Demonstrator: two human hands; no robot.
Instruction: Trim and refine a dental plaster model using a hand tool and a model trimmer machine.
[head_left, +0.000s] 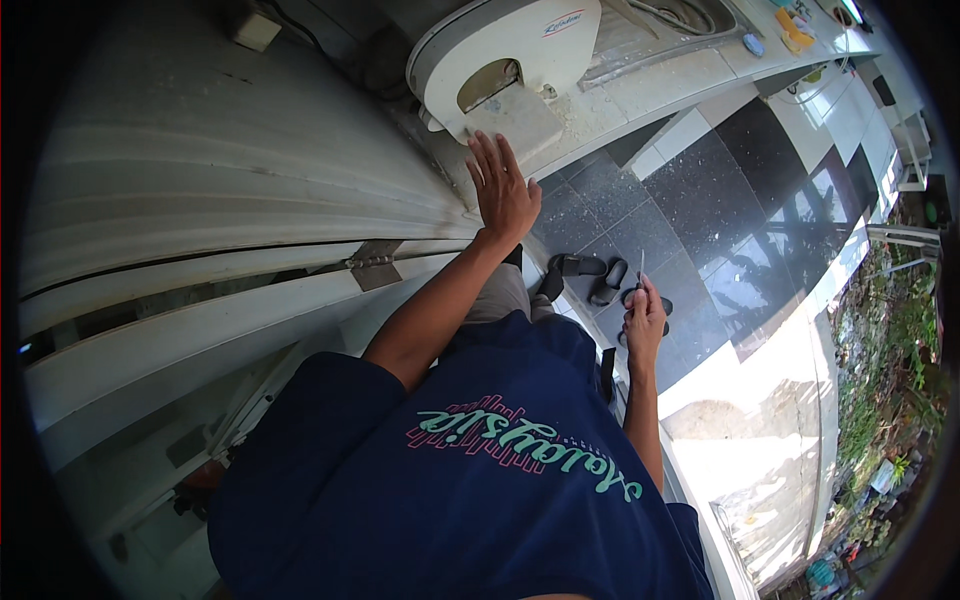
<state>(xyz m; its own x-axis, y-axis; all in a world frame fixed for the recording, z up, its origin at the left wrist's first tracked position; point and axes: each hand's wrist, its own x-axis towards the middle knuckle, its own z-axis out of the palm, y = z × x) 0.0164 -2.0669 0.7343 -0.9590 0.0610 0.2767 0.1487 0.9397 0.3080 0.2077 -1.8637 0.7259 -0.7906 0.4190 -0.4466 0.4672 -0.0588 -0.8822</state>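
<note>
My left hand (503, 192) is open, fingers stretched out, just in front of a white rounded machine (461, 42) with an arched opening and a pale flat ledge (525, 118). Whether the fingertips touch the machine, I cannot tell. My right hand (646, 318), lower and to the right, is closed on the handle of a thin metal blade-like tool (642, 262) that points upward over the tiled floor.
Pale counter (570, 125) with a sink (660, 45) and small items toward the right. A white panel door edge (150, 300) runs along my left. Dark sandals (609, 285) lie on the checkered tiles (710, 190); sunlit ground and plants (870, 370) are at the far right.
</note>
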